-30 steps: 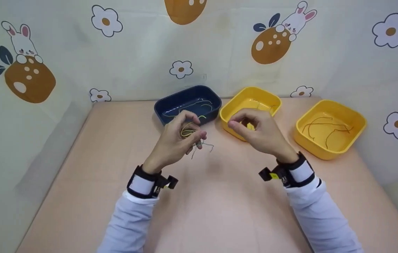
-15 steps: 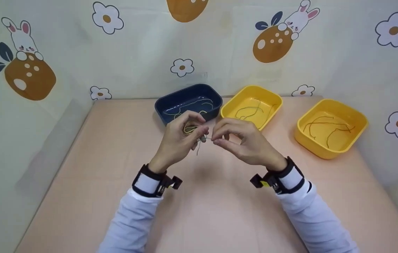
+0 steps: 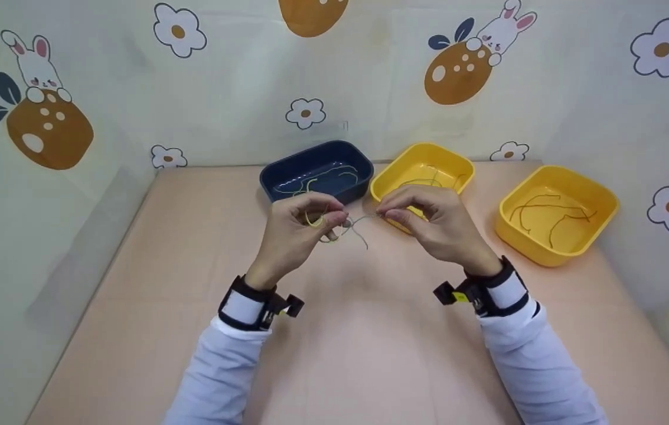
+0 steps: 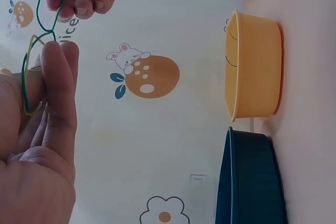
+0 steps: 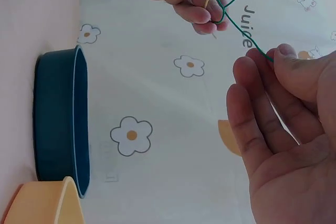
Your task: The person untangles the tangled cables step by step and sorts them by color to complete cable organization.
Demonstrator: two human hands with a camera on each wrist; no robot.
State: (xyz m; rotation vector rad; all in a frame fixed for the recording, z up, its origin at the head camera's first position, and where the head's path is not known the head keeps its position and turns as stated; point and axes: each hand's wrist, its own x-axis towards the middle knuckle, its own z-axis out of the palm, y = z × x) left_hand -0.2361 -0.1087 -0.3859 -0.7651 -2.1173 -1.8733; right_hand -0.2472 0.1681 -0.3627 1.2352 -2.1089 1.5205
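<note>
In the head view my left hand (image 3: 296,236) pinches a small tangle of threads between thumb and fingers. A yellow thread (image 3: 309,219) loops out of it, and a green thread (image 5: 242,31) crosses it in the right wrist view. My right hand (image 3: 446,227) pinches one end of the green thread between thumb and index finger. That strand spans the gap between both hands, fairly straight. Another green end curves loosely near the left fingertips. Part of the tangle is hidden inside the left hand.
Behind the hands stand a navy blue box (image 3: 270,180) with yellow-green threads (image 3: 334,172), and a yellow box (image 3: 377,188) with green and brown threads, partly covered by the right hand. Another yellow box (image 3: 538,257) at the right holds brown threads (image 3: 547,206). A patterned cloth wall rises behind.
My right hand came left to the tangle, took hold of a thread end, then drew back right with it. The left hand stayed nearly in place, shifting slightly.
</note>
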